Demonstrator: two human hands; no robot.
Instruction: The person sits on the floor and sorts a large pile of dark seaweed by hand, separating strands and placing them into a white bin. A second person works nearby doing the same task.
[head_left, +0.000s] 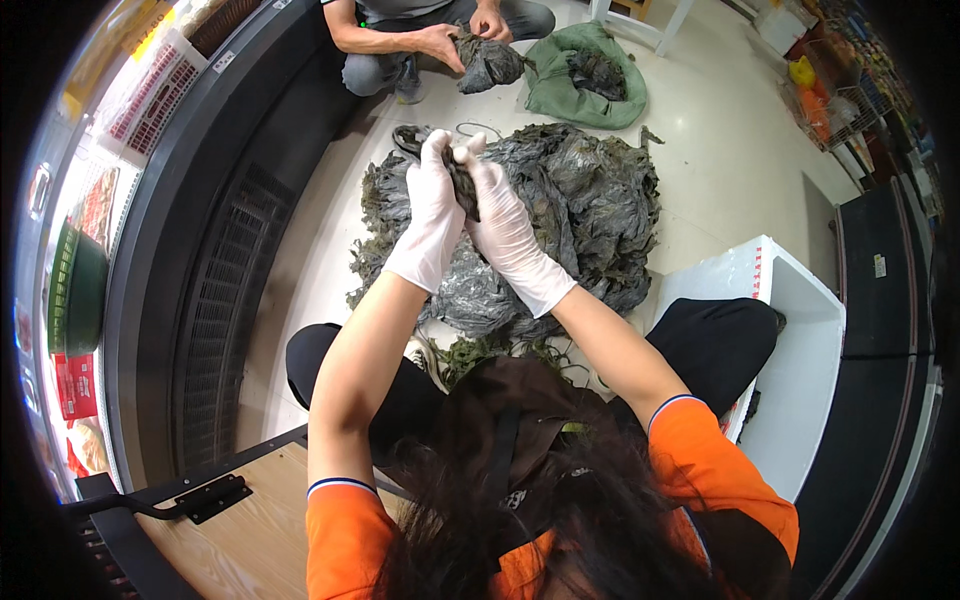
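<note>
A large heap of dark, salt-dusted seaweed (592, 195) lies on the tiled floor before me. Over its left part, my left hand (435, 199) and my right hand (502, 214), both in white gloves, are held close together. Between them is a dark folded strip of seaweed (463, 187), gripped by both. A darker loop of strand (409, 139) shows just beyond my left fingers. Greener seaweed scraps (480, 356) lie nearer my body, between my legs.
Opposite, a co-worker's hands (442, 45) hold a seaweed bundle (491, 66). Beside them is a green woven sack (540, 82) with seaweed inside. A white foam box (802, 330) stands by my right knee. A dark refrigerated display case (225, 225) runs along the left; a wooden board (225, 525) is at lower left.
</note>
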